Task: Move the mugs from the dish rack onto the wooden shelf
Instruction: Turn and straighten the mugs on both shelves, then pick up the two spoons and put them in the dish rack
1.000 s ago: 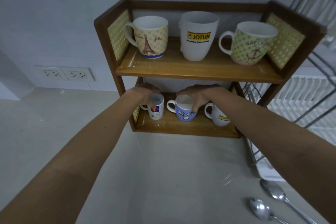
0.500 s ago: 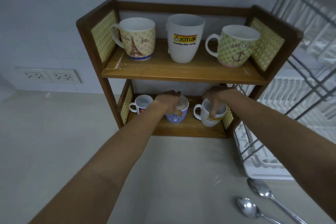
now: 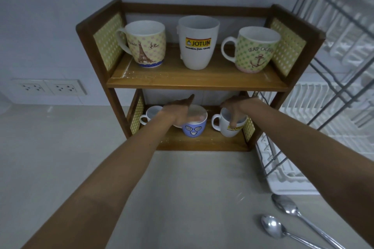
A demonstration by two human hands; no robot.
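1. Left hand [image 3: 178,114] sits over the rim of the blue face mug [image 3: 194,125] on the lower board of the wooden shelf [image 3: 197,80]; thumb out, fingers loosely spread over the mug's top, can't tell if it truly grips.
2. Right hand [image 3: 235,108] is at the white mug [image 3: 229,127], lower board, far right; fingers [image 3: 233,122] hook down over the rim, pinching the wall.
3. Small white mug [image 3: 150,114] stands lower left, untouched.
4. Top board: Eiffel Tower mug [image 3: 144,44], tall white cup [image 3: 197,43], anchor mug [image 3: 255,50], all upright.
5. Dish rack [image 3: 283,172] at right; no mugs visible in the part shown.
6. Handling, judged: glazed ceramic, rigid, fairly weighty, slick, chips if knocked on neighbours or the shelf side. Best hold is the handle or a rim pinch; set down flat.
7. Readable: "JOTUN" on the tall cup, small script beneath not legible; partial "OTU" on the white mug; "LEAP OCEAN" roughly on the anchor mug.
8. Two spoons [image 3: 287,216] lie on the counter [image 3: 182,198].
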